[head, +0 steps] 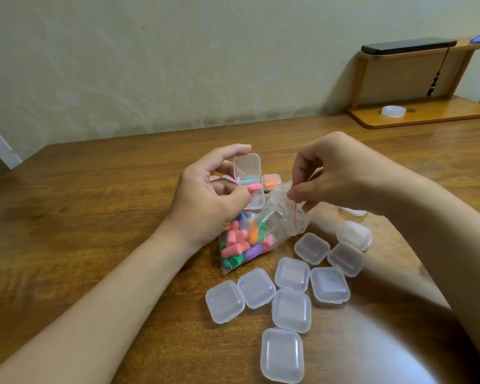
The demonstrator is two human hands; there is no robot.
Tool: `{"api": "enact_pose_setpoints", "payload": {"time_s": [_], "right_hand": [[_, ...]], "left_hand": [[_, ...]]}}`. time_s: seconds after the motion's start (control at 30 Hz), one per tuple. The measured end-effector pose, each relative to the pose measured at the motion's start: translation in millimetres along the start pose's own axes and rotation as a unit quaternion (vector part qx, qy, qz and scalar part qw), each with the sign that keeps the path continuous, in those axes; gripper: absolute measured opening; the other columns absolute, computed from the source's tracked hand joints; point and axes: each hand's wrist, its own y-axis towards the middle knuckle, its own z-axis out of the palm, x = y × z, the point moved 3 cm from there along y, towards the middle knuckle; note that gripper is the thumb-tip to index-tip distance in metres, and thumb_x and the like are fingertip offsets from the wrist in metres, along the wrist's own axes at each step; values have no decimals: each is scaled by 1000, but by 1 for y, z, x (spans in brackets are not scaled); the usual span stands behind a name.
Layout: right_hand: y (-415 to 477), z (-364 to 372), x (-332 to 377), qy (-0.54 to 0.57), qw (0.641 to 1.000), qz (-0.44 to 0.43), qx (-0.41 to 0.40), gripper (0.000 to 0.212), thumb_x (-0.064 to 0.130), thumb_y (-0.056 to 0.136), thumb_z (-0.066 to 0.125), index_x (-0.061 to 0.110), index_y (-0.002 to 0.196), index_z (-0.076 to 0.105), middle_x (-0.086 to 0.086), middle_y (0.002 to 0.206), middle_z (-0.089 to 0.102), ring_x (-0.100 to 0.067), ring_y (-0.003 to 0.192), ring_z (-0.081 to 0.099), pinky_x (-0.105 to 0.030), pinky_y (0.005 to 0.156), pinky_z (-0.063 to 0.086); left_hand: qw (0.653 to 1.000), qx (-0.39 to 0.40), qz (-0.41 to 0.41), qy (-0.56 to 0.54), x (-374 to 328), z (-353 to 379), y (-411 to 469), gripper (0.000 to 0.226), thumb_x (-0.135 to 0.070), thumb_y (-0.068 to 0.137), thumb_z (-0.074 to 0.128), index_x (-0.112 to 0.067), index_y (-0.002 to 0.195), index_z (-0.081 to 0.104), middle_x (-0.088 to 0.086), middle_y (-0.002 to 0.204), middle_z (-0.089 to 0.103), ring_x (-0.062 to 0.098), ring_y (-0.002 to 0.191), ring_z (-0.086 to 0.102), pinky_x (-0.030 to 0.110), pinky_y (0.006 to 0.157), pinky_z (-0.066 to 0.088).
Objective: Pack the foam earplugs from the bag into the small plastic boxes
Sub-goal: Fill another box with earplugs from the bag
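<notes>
Closed clear plastic boxes [291, 275] lie nearest on wooden worktop [94, 217]. Beyond, right grip [333, 173] pinches mouth of clear bag of coloured foam earplugs [244, 242]. Left grip [214, 195] curls round open clear box [247, 169], thumb holding pink earplug [254, 187]; best push it fully in beside green earplug [250, 177].

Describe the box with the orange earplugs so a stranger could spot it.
On the wooden table, find the clear bag of coloured earplugs between the left hand and right hand. Just beyond the bag's mouth, right of the open box the left hand holds, sits a small plastic box. It alone shows orange inside; the boxes nearer the person look empty.
</notes>
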Motion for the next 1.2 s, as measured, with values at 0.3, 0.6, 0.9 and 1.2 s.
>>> {"api": "enact_pose_setpoints", "payload": {"time_s": [0.3,0.6,0.9,1.2], "right_hand": [[2,-4,-4,-53,999,4,1,23,-2,72,79,18,74,66,-3,81,67,-22,78,65,-42,71,62],[-2,8,0,16,992,-38,120,29,31,97,62,21,77,80,7,69,74,-7,64,68,-19,54,50],[-5,20,5,-19,979,-102,178,10,18,84,78,26,79,77,15,77,72,-3,76,66,-21,64,56],[-5,31,8,-34,975,-116,184,12,36,85,76,25,84,80,11,78,73,-9,76,66,-30,69,58]], "left_hand": [[1000,19,4,4,0,-1,0,58,13,79,72,-32,115,63,6,103,62,8,76,70,42,76,63],[1000,23,-10,7,7,0,1,53,12,84,69,-25,121,62,1,98,60,3,52,57,22,59,53],[999,22,-24,23,10,2,2,52,2,85,74,-31,122,63,10,105,64,41,73,69,56,73,59],[999,19,-33,37,10,3,1,51,3,85,74,-26,126,62,8,105,64,45,77,68,57,73,58]]}}
